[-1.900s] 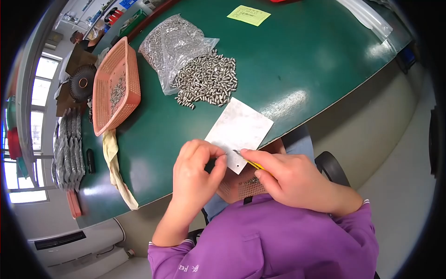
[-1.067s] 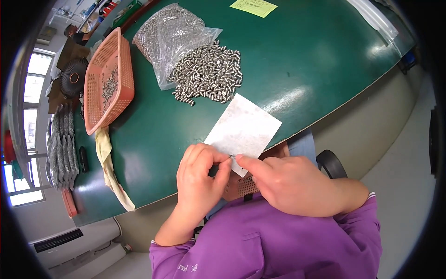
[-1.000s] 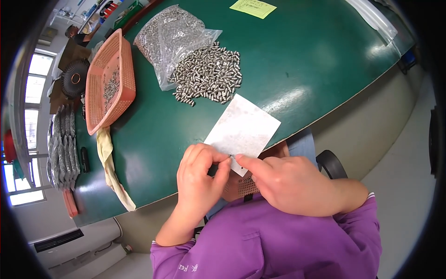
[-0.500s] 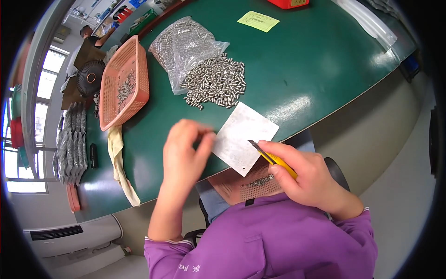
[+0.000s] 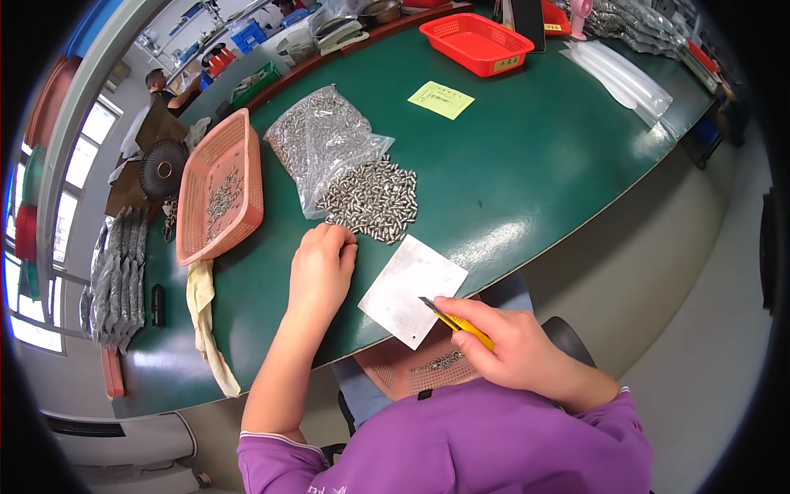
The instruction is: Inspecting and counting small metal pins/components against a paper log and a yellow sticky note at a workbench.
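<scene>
The fingertips of the left hand (image 5: 321,267) are curled under at the edge of the loose metal parts (image 5: 372,199); whether a part is gripped cannot be told. The rear of the yellow knife (image 5: 458,321) is covered by the right hand (image 5: 514,352). The pink tray (image 5: 415,375) below that hand is partly hidden by the grey plate (image 5: 411,290), hand and purple sleeve. Parts in the basket (image 5: 220,198) left of the left hand are too small to identify.
</scene>
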Available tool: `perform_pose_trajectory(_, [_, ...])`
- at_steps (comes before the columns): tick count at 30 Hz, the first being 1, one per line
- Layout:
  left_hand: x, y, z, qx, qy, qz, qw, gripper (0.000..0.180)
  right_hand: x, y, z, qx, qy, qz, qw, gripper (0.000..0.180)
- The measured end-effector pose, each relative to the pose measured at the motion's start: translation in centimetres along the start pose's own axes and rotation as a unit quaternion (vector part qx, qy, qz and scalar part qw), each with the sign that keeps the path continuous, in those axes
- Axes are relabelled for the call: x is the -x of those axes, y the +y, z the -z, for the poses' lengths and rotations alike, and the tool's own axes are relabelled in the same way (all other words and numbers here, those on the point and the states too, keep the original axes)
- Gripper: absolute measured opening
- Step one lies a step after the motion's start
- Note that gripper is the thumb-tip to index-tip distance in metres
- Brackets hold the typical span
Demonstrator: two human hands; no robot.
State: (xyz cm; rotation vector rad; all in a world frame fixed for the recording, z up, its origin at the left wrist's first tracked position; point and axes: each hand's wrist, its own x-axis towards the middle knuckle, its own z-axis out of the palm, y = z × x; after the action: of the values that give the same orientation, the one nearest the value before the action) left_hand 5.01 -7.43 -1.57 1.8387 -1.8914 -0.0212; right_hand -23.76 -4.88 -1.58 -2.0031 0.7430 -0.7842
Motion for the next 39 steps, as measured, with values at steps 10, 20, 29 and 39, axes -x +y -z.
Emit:
perform_pose_trajectory(10, [1.1, 1.1, 0.4, -0.003, -0.01, -0.052, 0.999, 0.01, 0.1, 0.0, 0.0, 0.011, 0.033, 0.016, 0.999, 0.047])
perform_pose_trajectory(20, [3.0, 3.8, 2.8, 0.166, -0.039, 0.073, 0.983, 0.009, 0.0, 0.0, -0.3, 0.013, 0.025, 0.012, 1.0, 0.047])
perform_pose_trajectory(29, [8.0, 4.8, 0.3, 0.126, 0.029, -0.022, 0.991, 0.018, -1.2, -0.7, -1.5, 0.079, -0.052, -0.006, 0.996, 0.046])
perform_pose_trajectory(39, [8.6, 5.3, 0.4, 0.091, 0.029, 0.002, 0.995, 0.019, -0.8, -0.9, -2.7, 0.115, -0.07, 0.007, 0.991, 0.045])
